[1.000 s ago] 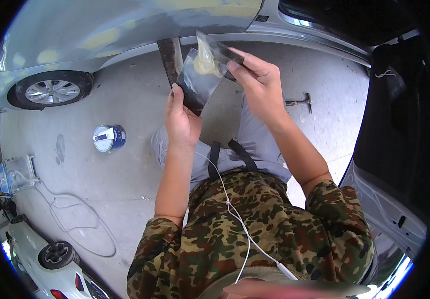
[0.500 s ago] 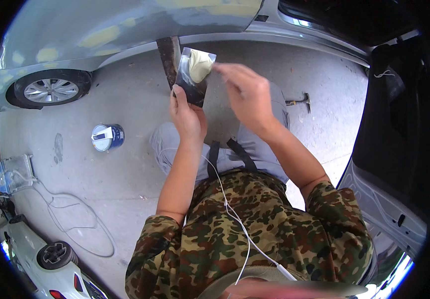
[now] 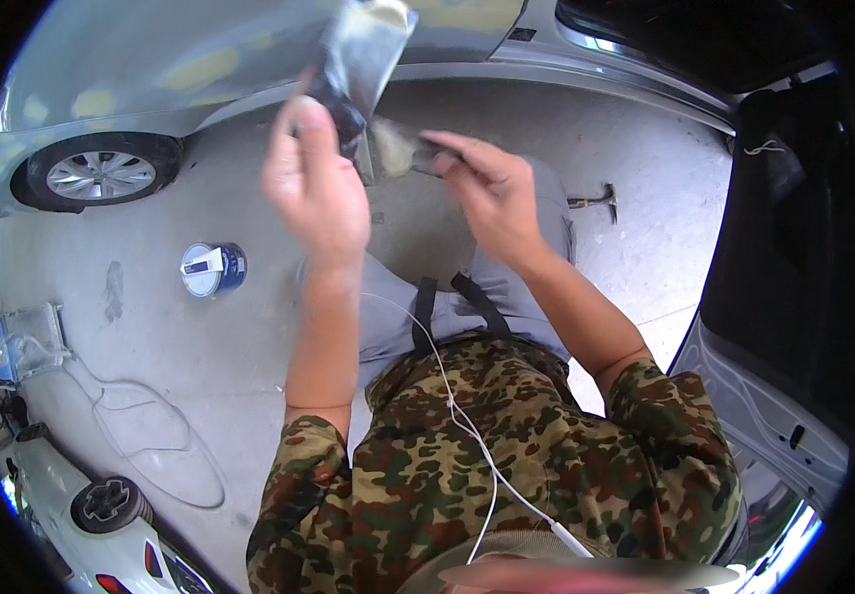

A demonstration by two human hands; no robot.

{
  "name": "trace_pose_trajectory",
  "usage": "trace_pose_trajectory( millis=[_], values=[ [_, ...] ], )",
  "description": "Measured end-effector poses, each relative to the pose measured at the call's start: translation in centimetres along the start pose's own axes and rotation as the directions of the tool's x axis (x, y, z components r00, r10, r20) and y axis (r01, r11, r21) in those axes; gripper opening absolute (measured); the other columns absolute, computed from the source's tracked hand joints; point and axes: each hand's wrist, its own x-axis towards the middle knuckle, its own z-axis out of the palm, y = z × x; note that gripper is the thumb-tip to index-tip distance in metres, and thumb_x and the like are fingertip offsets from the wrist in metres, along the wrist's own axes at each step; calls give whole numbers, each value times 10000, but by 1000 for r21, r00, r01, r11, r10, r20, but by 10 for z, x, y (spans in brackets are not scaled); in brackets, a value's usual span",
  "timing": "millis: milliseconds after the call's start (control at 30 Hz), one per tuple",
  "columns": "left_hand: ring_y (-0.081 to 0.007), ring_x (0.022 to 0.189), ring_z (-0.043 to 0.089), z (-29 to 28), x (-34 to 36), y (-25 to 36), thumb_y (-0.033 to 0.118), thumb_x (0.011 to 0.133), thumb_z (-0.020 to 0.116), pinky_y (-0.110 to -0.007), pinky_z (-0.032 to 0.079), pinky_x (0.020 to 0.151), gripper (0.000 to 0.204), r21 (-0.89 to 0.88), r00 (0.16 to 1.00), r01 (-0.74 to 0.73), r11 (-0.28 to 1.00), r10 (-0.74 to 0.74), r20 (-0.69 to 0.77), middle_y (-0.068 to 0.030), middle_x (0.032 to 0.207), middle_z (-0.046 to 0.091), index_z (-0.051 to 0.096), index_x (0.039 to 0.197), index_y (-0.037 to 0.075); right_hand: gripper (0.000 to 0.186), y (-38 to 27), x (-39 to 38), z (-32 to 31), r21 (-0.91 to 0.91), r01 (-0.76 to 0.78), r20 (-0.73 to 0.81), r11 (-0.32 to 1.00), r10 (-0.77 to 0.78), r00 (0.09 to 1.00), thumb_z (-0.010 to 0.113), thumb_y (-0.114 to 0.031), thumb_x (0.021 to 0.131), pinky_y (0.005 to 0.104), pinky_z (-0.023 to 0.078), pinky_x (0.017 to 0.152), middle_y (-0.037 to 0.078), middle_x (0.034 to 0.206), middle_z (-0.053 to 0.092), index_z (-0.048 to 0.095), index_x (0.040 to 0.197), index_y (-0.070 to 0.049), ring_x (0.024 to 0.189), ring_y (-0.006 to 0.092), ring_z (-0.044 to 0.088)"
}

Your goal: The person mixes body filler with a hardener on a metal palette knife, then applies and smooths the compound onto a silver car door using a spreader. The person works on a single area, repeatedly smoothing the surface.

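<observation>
Here the left hand [image 3: 316, 193] is closed around the lower end of a flat metal mixing board [image 3: 363, 54], gripping it firmly. The board's long axis runs from about 7 o'clock at the grip up to 1 o'clock at its free end, where a patch of pale filler [image 3: 388, 12] sits near the top edge of the view. The right hand [image 3: 492, 193] lies at 4 o'clock from the board, fingers curled around the handle of a spreader [image 3: 398, 150]. The spreader blade points to 9 o'clock, toward the left hand, and carries a pale smear; its outline is blurred. The spreader is just beside the board's lower end, below the filler patch. The right hand is therefore the nearer to the blade work, with the filler at 11 o'clock from it. A blue tin [image 3: 213, 269] stands on the concrete floor [image 3: 645, 158], well apart at 8 o'clock from the hands. A hammer [image 3: 594, 201] lies at 3 o'clock from the right hand.
</observation>
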Motion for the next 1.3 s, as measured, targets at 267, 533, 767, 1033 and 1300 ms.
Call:
trace_pose_trajectory(
  millis=[267, 533, 767, 1033, 1300],
  values=[
    [-243, 1312, 584, -32, -32, -18, 307, 1121, 439, -435, 446, 1139, 428, -432, 822, 533, 727, -566, 61, -135, 1427, 601, 525, 1416, 9, 124, -28, 39, -26, 801, -17, -187, 598, 277, 942, 665, -69, 986, 249, 508, 730, 25, 938, 712, 747, 1062, -15, 830, 99, 638],
    [-240, 1263, 621, -40, -41, -43, 282, 1118, 459, -410, 484, 1092, 383, -468, 849, 515, 718, -504, 161, -130, 1372, 636, 552, 1357, -3, 249, -18, 22, -32, -113, -34, 156, 993, 52, 986, 643, 15, 953, 254, 531, 743, 86, 893, 715, 719, 1191, 23, 787, 122, 640],
    [-211, 1161, 657, -26, -52, -57, 297, 1109, 495, -384, 508, 1030, 374, -373, 901, 407, 834, -434, 14, -104, 1295, 668, 572, 1319, -3, 278, -8, 17, -18, -369, 279, -126, 887, -345, 930, 634, 71, 863, 379, 587, 853, 182, 1078, 744, 739, 1104, -18, 965, 360, 732],
    [-95, 1021, 641, -1, -62, -48, 246, 1105, 523, -243, 506, 899, 407, -108, 964, 241, 964, -251, -87, -59, 1140, 697, 597, 1349, -71, 297, -14, 15, -3, -287, 270, -98, 919, -309, 946, 628, 53, 933, 281, 553, 797, 153, 1095, 748, 731, 1200, -24, 897, 191, 711],
    [-19, 739, 447, 16, -34, -13, 176, 1092, 534, -178, 341, 634, 402, 302, 993, -20, 953, -18, 119, 35, 928, 641, 579, 1419, -53, 294, -5, -3, 6, -32, 134, -88, 990, -136, 987, 609, 58, 932, 316, 560, 826, 167, 1082, 752, 707, 1204, 5, 939, 269, 739]
  ],
)
